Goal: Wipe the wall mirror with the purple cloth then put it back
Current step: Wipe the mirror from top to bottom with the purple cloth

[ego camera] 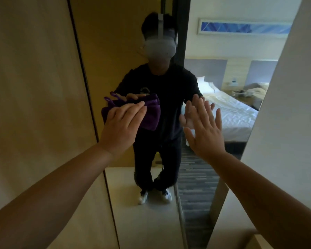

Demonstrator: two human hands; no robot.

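A tall wall mirror (145,212) fills the middle of the view and reflects a person in dark clothes with a headset. My left hand (122,126) lies flat with straight fingers on the purple cloth (151,115), pressing it against the glass at chest height. The cloth is folded, and a small loop sticks out at its upper left. My right hand (205,130) is spread flat, its fingertips at the mirror surface to the right of the cloth, meeting its own reflection.
A wooden wall panel (34,87) borders the mirror on the left. A pale wall (285,123) juts out on the right. The glass reflects a bed with white sheets (232,112) and a striped carpet (196,186).
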